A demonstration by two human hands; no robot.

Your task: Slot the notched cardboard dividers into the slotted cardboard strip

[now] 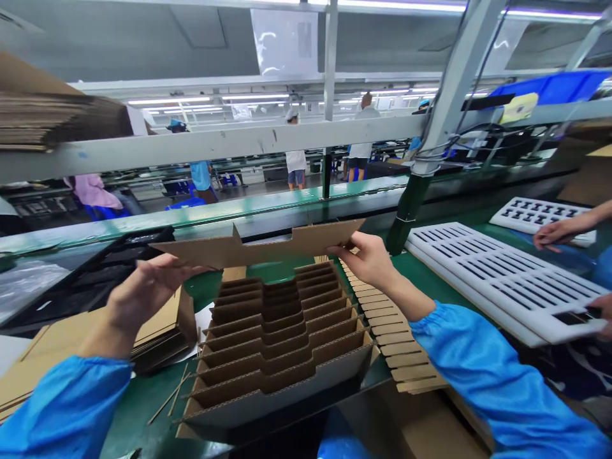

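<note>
A notched cardboard divider (pixel 262 247) spans between my two hands, raised above the far end of a cardboard partition insert (pixel 282 376). My left hand (pixel 143 290) pinches its left end, and my right hand (pixel 366 258) grips the right end between thumb and fingers. Below, the insert stands on the green bench with several parallel dividers in a row, each with a dip in the middle. To its right, under my right forearm, lies a slotted cardboard strip piece (pixel 396 338). Left of the insert is a stack of folded cardboard (pixel 165 331).
White slotted foam trays (pixel 497 274) lie at the right, where a co-worker's hands (pixel 568 231) reach in. Black trays (pixel 95 280) and clear plastic (pixel 29 287) are at left. A metal post (pixel 440 121) rises from the bench; stacked cardboard (pixel 62 118) sits on the upper rail.
</note>
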